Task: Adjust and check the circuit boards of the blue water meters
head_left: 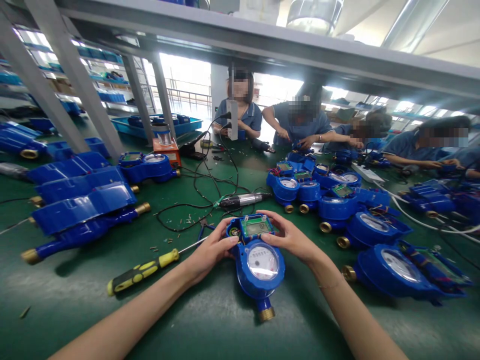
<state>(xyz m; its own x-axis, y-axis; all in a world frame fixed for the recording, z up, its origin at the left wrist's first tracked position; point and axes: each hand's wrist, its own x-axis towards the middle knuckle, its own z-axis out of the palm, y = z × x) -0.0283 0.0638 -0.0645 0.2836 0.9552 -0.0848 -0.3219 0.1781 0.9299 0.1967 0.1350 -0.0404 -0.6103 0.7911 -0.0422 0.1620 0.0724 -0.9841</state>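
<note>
A blue water meter (258,280) with a round white dial and a brass end pointing toward me is between my hands. Its upper housing is open and shows a green circuit board with a small display (258,227). My left hand (215,247) grips the left side of that housing, thumb on its near edge. On the right side, my right hand (287,235) holds the housing with thumb and fingers. A yellow and black screwdriver (144,272) lies to the left, its shaft passing behind my left hand. Beyond the meter rests a powered driver (242,201) with a black cable.
Blue meters (390,270) crowd the right side, and blue meters with closed housings (86,205) lie at the left. An orange box (167,152) stands behind. Small screws are scattered on the green table (180,320). Several people work across it, below a grey shelf beam (262,40).
</note>
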